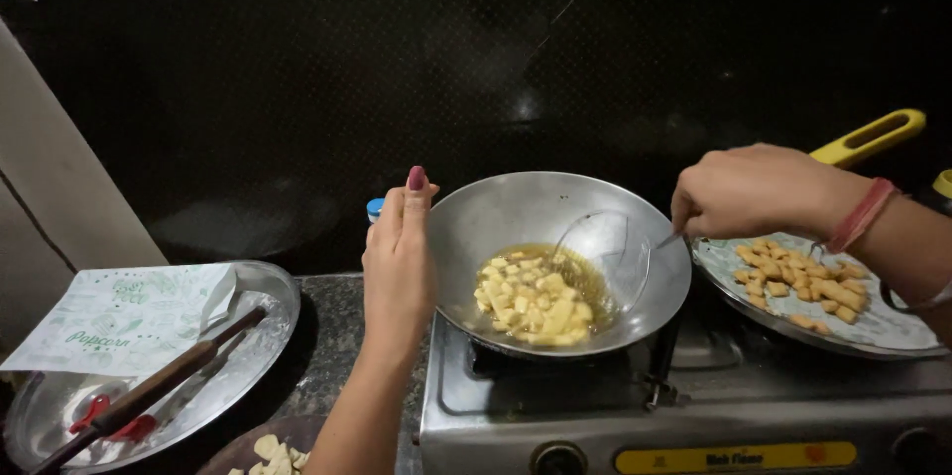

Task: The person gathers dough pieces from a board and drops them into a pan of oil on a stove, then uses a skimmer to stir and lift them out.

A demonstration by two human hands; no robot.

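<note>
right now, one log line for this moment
left hand on wok rim | right hand holds wire skimmer in oil | pieces frying

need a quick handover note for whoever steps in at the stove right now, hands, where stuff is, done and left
Left hand: open, flat against the outer rim of the steel wok, holding nothing.
Right hand: gripping the handle of a wire skimmer whose basket sits in the oil.
Pale dough pieces float in the oil, still light in colour.
Done: a browned batch lies on the paper-lined plate right of the wok.
Left: raw pieces wait on a board at the near edge; a rolling pin rests on the steel tray to the left.
</note>
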